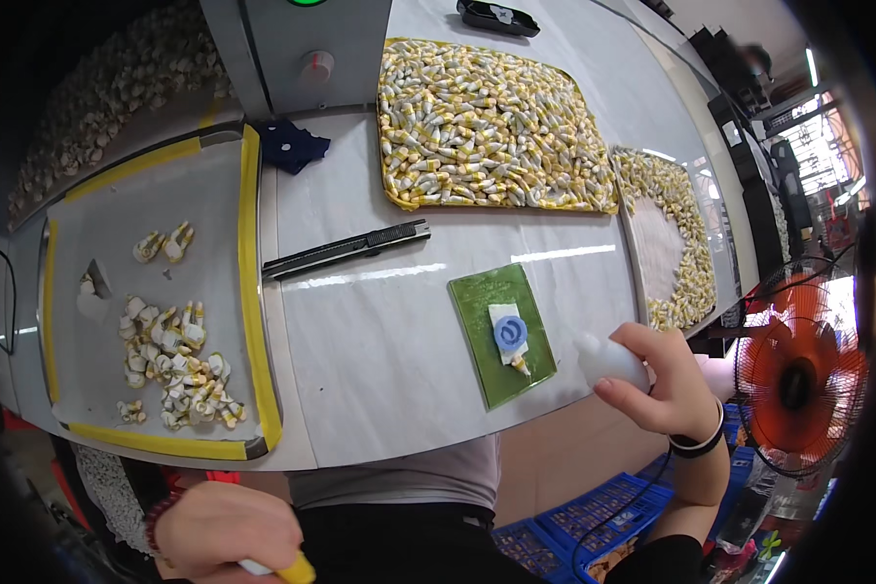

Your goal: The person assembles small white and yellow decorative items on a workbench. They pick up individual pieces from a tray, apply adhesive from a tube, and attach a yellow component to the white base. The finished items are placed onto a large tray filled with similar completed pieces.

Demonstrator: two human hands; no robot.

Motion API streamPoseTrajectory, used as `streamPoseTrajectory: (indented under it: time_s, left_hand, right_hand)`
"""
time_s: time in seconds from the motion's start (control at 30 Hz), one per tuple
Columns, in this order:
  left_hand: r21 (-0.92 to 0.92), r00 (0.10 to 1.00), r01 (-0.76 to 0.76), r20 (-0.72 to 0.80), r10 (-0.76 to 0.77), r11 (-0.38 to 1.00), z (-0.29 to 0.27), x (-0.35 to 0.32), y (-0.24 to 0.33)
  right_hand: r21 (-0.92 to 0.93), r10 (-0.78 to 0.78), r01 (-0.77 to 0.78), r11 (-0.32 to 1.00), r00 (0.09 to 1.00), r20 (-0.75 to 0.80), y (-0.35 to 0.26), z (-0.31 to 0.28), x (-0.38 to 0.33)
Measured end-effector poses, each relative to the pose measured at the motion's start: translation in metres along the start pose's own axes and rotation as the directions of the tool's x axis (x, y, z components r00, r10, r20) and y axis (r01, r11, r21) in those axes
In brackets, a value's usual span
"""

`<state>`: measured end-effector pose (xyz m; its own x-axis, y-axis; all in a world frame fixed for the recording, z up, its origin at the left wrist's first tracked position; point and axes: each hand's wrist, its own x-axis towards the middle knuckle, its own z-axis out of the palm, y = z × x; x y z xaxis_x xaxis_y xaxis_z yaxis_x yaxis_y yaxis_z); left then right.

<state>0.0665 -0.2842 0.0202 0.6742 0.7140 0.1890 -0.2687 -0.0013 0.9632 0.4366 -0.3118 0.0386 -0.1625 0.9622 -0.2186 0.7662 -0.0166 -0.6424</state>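
Low at the left, my left hand (229, 530) is closed around a yellow-and-white handle (300, 568); the rest of that tool is out of sight. At the table's front edge, my right hand (664, 382) grips a translucent white squeeze bottle (615, 364) between thumb and fingers. Left of the bottle lies a green rectangular mat (492, 375). On it is a small white piece with a yellow tip (519, 362), and a round blue piece (510, 333) with a curved mark sits on top of it. Neither hand touches the mat.
A yellow-edged tray (250, 292) at left holds clustered white-and-yellow pieces (180, 365). A black utility knife (346, 249) lies mid-table. Behind it stands a tray (404, 206) full of small pieces; another tray (642, 263) is at right. An orange fan (798, 360) stands beyond the right edge.
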Motion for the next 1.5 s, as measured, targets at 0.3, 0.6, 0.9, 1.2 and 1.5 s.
streamPoseTrajectory:
  time_s: [0.3, 0.6, 0.9, 1.2, 1.5]
  left_hand:
    - [-0.673, 0.962, 0.204, 0.002, -0.274, 0.711, 0.048, 0.011, -0.062]
    - [-0.832, 0.965, 0.140, -0.006, -0.261, 0.536, 0.043, 0.006, -0.075]
    - [-0.839, 0.938, 0.287, 0.148, -0.314, 0.462, 0.034, 0.004, -0.077]
    - [-0.815, 0.974, 0.188, 0.080, -0.214, 0.548, 0.040, 0.015, -0.084]
    - [-0.865, 0.960, 0.211, 0.096, -0.263, 0.455, 0.034, 0.012, -0.087]
  right_hand:
    - [0.290, 0.126, 0.012, 0.957, 0.883, -0.453, 0.036, -0.074, 0.108]
    - [0.036, 0.201, -0.216, 0.976, 0.814, -0.546, 0.125, -0.120, 0.204]
    - [-0.260, -0.059, -0.131, 0.957, 0.787, -0.614, 0.098, -0.088, 0.180]
    - [-0.419, -0.161, -0.079, 0.905, 0.847, -0.507, 0.094, -0.084, 0.195]
    - [0.033, -0.166, 0.202, 0.979, 0.878, -0.449, -0.015, -0.020, 0.093]
